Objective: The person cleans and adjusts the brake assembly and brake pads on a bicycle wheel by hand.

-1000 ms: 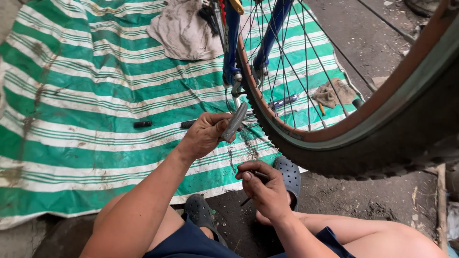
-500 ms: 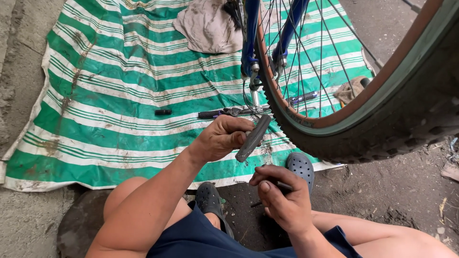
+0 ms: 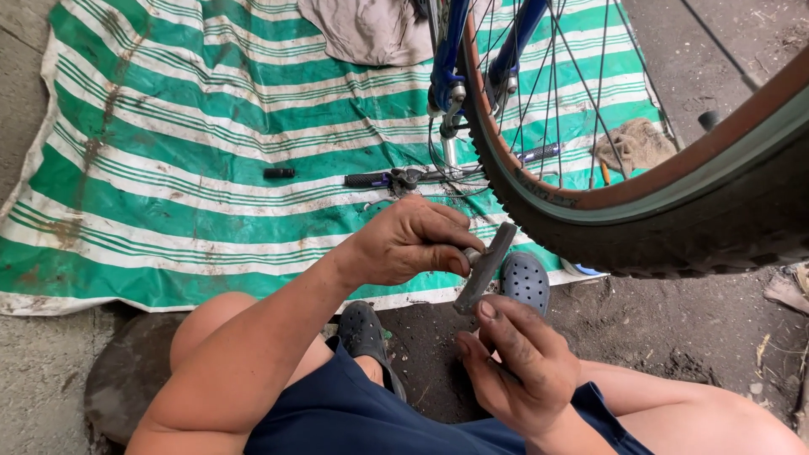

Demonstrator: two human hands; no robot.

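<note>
Left hand (image 3: 404,244) clamping upper end of grey bar (image 3: 483,270), holding it over ground just off mat's (image 3: 168,168) near edge, beside tyre (image 3: 674,227). Right hand (image 3: 522,362) curling shut on thin dark tool (image 3: 504,368), thumb touching bar's lower end. Bar looking stiff, light, likely metal; end grip suiting. Long axis slanting, top tilting toward tyre.

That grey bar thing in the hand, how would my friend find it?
Start at the big bicycle wheel with its knobbly black tyre. Just under its lowest curve, the left hand grips a short, flat grey metal bar, slanted, above the right hand. Unlike the black grip lying on the striped sheet, it is held up off the ground.
</note>
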